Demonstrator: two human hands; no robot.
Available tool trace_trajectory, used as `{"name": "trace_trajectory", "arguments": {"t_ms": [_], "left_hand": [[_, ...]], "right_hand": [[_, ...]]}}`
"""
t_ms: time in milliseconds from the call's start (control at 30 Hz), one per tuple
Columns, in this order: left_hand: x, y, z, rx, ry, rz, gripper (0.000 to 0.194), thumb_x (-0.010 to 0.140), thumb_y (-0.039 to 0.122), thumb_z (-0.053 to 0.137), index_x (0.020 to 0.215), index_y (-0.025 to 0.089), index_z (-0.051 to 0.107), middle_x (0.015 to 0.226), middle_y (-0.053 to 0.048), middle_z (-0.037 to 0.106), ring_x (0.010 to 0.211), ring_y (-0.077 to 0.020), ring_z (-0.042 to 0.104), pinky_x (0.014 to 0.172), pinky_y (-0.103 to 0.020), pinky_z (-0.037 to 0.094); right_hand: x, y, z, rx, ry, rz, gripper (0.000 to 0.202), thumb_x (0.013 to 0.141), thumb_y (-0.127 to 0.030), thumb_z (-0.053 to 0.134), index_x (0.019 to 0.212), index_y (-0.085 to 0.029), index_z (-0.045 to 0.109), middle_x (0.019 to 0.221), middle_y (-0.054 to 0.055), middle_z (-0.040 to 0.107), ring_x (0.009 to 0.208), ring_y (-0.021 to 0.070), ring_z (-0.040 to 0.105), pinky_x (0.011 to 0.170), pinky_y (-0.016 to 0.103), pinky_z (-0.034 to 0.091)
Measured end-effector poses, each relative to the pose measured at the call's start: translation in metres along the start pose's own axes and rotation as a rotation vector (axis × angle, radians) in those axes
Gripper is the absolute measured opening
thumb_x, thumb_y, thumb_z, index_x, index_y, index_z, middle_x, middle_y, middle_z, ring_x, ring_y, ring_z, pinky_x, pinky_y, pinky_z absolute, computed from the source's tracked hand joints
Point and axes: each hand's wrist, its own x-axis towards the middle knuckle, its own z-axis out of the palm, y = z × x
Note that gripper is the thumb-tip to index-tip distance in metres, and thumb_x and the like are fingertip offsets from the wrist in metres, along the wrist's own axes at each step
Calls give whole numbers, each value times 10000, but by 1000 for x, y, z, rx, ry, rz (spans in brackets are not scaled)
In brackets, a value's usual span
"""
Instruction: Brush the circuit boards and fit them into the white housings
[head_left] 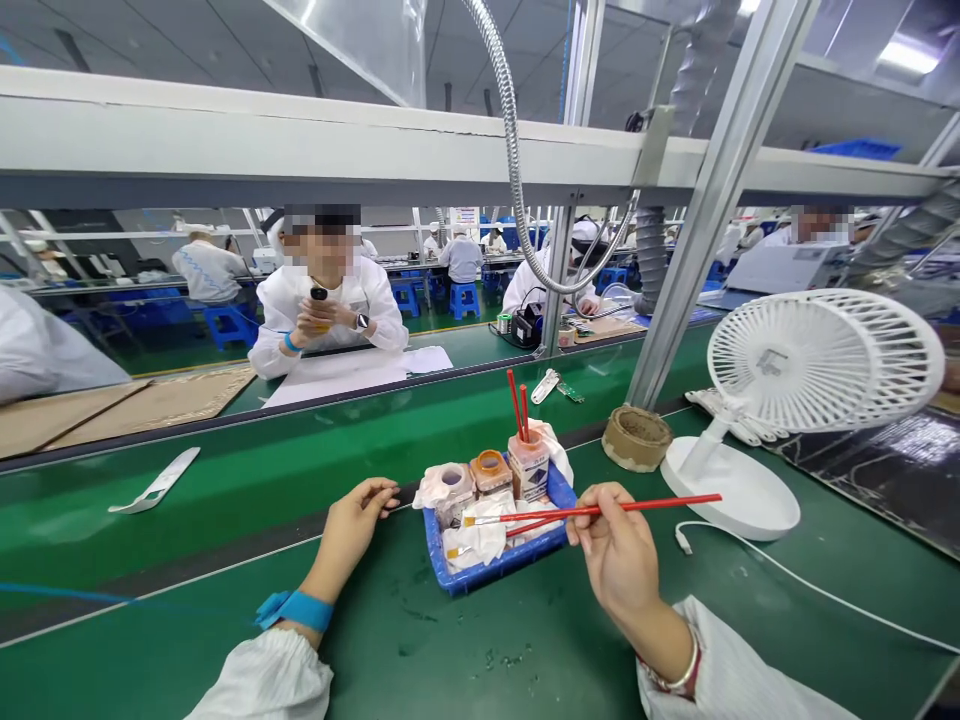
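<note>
Pointing bristle-end left, the held red brush [540, 515] seems nearly level.

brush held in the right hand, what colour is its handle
Red; the handle shows best in the head view.

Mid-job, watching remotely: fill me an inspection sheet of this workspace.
Surface: green tabletop, wet-looking spots before the tray.
Job's things: blue tray holding containers and white wipes; two red handles stand in one bottle.
Clutter: brown roll, white strip.
Hands: right hand grips a red brush; left hand beside the tray, nothing seen held.
Cables: white cable, plug lying on the tabletop.
Surroundings: white fan at right, co-worker opposite, metal hose overhead.
</note>
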Motion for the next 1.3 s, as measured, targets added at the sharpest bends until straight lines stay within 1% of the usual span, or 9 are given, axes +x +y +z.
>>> {"name": "trace_trajectory", "arguments": {"t_ms": [200, 333, 467, 533, 633, 800, 1000, 1133, 1300], "left_hand": [[5, 1, -2, 130, 102, 12, 320, 823, 438, 370, 731, 206, 571, 463, 33, 499, 426, -149, 475, 487, -253, 356], [-1, 5, -2, 238, 97, 69, 382, 770, 454, 462, 472, 216, 437, 395, 16, 427, 418, -155, 420, 490, -268, 305], [-16, 30, 0, 322, 150, 228, 410, 706, 449, 560, 438, 223, 348, 506, -15, 425, 591, -190, 426, 611, -292, 325], [-27, 52, 9, 379, 38, 407, 337, 703, 422, 599, 487, 221, 437, 587, -39, 494, 682, -211, 454, 682, -304, 337], [-42, 85, 32, 439, -309, 620, 177, 779, 330, 553, 642, 221, 581, 709, -70, 589, 717, -219, 507, 681, -306, 347], [-56, 112, 66, 461, -445, 372, 109, 738, 236, 580, 634, 203, 590, 626, -69, 576, 611, -214, 533, 591, -294, 332], [-60, 118, 65, 452, -522, 260, 197, 651, 242, 632, 501, 212, 507, 462, -8, 451, 469, -176, 452, 511, -272, 247], [-56, 116, 62, 432, -437, 303, 192, 658, 100, 507, 504, 208, 548, 472, -30, 488, 463, -167, 439, 521, -282, 230], [-47, 109, 66, 283, -323, 272, 183, 691, 142, 538, 531, 206, 598, 508, -41, 544, 471, -167, 453, 523, -281, 251]], "right_hand": [[1, 0, -1, -7, -3, -7, 215, 825, -340, 550, 692, -171, 549, 515, -24, 505, 410, 81, 441, 416, 210, 388], [4, -3, -2, -13, 4, -48, 208, 816, -331, 556, 685, -169, 548, 520, -26, 515, 394, 77, 430, 417, 217, 389], [9, -9, -3, -12, 24, -109, 182, 819, -307, 549, 694, -175, 541, 532, -28, 525, 398, 80, 441, 426, 219, 384], [10, -12, -3, -6, 40, -147, 174, 819, -301, 544, 696, -178, 541, 549, -30, 530, 393, 75, 436, 431, 221, 384], [12, -17, -3, 1, 54, -187, 167, 816, -294, 538, 694, -181, 542, 562, -32, 532, 380, 69, 421, 434, 229, 385], [13, -20, -2, 0, 63, -203, 167, 812, -292, 544, 687, -181, 542, 554, -33, 524, 375, 70, 417, 426, 231, 386], [14, -20, -3, 4, 63, -205, 162, 814, -273, 542, 685, -175, 549, 555, -28, 528, 384, 71, 428, 419, 225, 389], [13, -21, -3, 6, 63, -203, 157, 815, -267, 538, 686, -178, 543, 564, -28, 531, 388, 71, 429, 419, 225, 388], [14, -22, -4, 3, 66, -201, 167, 813, -289, 541, 688, -179, 530, 552, -34, 522, 377, 66, 417, 424, 225, 384]]}}
